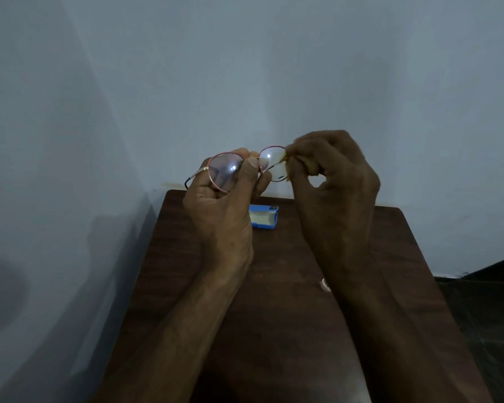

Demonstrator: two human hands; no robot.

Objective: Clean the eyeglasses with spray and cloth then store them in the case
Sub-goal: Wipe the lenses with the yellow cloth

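**Two hands wipe the glasses above the table**

The left hand (224,205) holds the eyeglasses (227,167) up in the air, above the far end of the table (274,301). Its fingers curl round the frame near the middle. The thumb presses on the front, close to the bit that joins the two round lenses. The frame is thin and pink-red. One side arm of the glasses sticks out to the left, past the hand.

The right hand (335,181) pinches a small yellow cloth (282,162) between its thumb and fingers. The cloth touches the outer edge of the lens on the right. Most of the cloth is tucked inside the fingers, so only a little bit shows. A bright spot of light shines on each lens.

The blue case (264,218) lies on the brown wooden table, below the glasses and between the two hands. It looks open, with a pale inside showing. The glasses do not touch it.

A tiny pale thing (325,285) sits on the table, just beside the right forearm. It is too small to tell what it is.

Both forearms reach out over the table. A plain blue-grey wall (245,68) stands behind it. The room is dim.
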